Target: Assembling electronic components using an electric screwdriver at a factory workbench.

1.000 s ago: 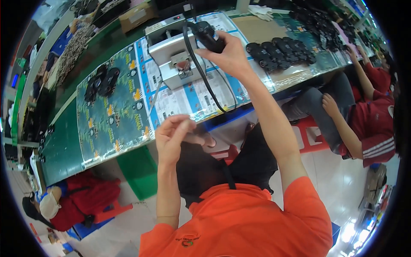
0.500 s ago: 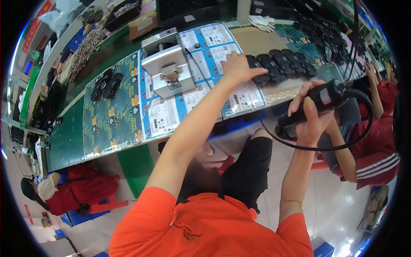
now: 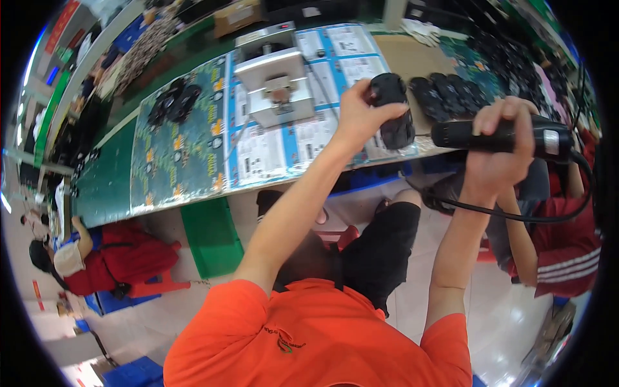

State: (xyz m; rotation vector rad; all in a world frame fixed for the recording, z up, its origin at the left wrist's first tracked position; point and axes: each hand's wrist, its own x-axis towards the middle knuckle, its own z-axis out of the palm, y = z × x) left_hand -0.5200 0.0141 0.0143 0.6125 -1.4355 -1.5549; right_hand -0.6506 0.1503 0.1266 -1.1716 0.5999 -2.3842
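My left hand (image 3: 362, 115) is closed on a black oblong plastic part (image 3: 393, 116), lifted near the front edge of the bench, thumb on one side and fingers on the other. My right hand (image 3: 503, 145) grips a black cylindrical corded tool (image 3: 548, 140) whose blunt end points left toward the part. A black cable loops from the tool's rear. Just beyond and between the hands lies a row of similar black parts (image 3: 448, 95) on brown board.
A silver bench machine (image 3: 277, 103) stands on the printed sheets left of my left hand. Farther left lie a few black parts (image 3: 174, 103). White gloves (image 3: 420, 31) and a heap of black parts (image 3: 506, 61) are at the back. A person in red (image 3: 561, 238) sits close on my right.
My left hand has taken one black part from the row's left end and lifted it. My right hand has raised the tool and turned it nearly level.
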